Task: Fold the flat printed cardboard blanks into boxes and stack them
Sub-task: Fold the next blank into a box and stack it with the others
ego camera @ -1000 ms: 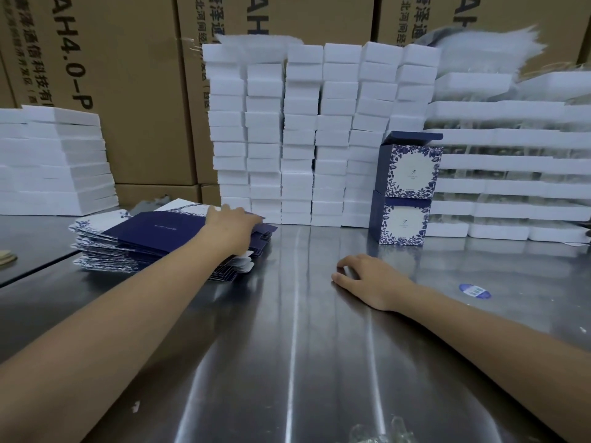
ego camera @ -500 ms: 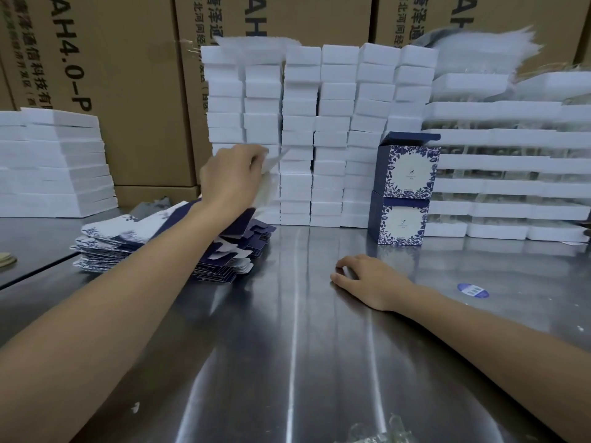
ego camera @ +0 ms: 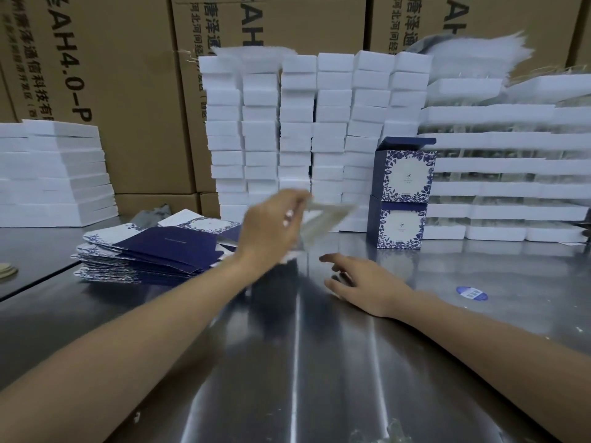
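A steel table (ego camera: 287, 362), white foam stacks (ego camera: 297, 129) walling its far edge. The left hand (ego camera: 271, 231) pinches one blurred blank (ego camera: 326, 215) in the air, likely to pass it to the right hand (ego camera: 364, 282) at its 4 o'clock, whose fingers rest loosely apart on the steel. The blank pile (ego camera: 150, 251) lies at 9 o'clock, with two folded boxes (ego camera: 403, 193) stacked at 2, tight against the foam.

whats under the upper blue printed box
A second folded blue printed box, standing on the steel table. The upper box covers its top, so its lid is hidden.
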{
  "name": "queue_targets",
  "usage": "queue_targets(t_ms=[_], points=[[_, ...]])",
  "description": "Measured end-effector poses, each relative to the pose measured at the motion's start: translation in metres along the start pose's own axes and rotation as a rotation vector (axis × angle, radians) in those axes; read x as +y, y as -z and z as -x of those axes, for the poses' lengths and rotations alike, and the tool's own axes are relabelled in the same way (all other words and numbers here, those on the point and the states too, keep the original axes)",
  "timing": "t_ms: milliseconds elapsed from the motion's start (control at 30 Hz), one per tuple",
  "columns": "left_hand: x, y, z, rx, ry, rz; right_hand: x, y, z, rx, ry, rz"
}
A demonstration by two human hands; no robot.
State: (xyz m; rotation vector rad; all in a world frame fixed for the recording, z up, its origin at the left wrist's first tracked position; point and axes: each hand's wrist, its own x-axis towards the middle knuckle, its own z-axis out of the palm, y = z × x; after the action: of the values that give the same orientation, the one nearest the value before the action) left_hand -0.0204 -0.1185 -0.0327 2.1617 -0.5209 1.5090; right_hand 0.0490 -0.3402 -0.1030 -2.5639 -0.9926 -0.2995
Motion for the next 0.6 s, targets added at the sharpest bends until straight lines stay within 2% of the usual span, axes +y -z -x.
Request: queue_targets(t_ms=[100, 167, 233, 367, 467, 600], points=[[0.012, -0.027, 0.047, -0.213, -0.276, -0.140, 0.000, -0.001, 0.001, 0.020, -0.050, 0.047], [0.018, -0.036, 0.056, -0.214, -0.405, -0.151, -0.001, 0.000, 0.000, 0.040, -0.088, 0.032], [0.022, -0.038, 0.054, -0.162, -0.436, -0.151, -0.005, 0.003, 0.002, 0.052, -0.108, -0.050], [0.024, -0.036, 0.057, -0.115, -0.434, -0.120, -0.018, 0.014, 0.012, 0.033, -0.108, -0.390], [0.026, -0.035, 0.061, -0.099, -0.445, -0.060, -0.024, 0.016, 0.019, 0.140, -0.138, -0.625], [0.028, -0.037, 0.061, -0.130, -0.520, -0.003, -0.030, 0.013, 0.039, 0.287, -0.399, -1.025]])
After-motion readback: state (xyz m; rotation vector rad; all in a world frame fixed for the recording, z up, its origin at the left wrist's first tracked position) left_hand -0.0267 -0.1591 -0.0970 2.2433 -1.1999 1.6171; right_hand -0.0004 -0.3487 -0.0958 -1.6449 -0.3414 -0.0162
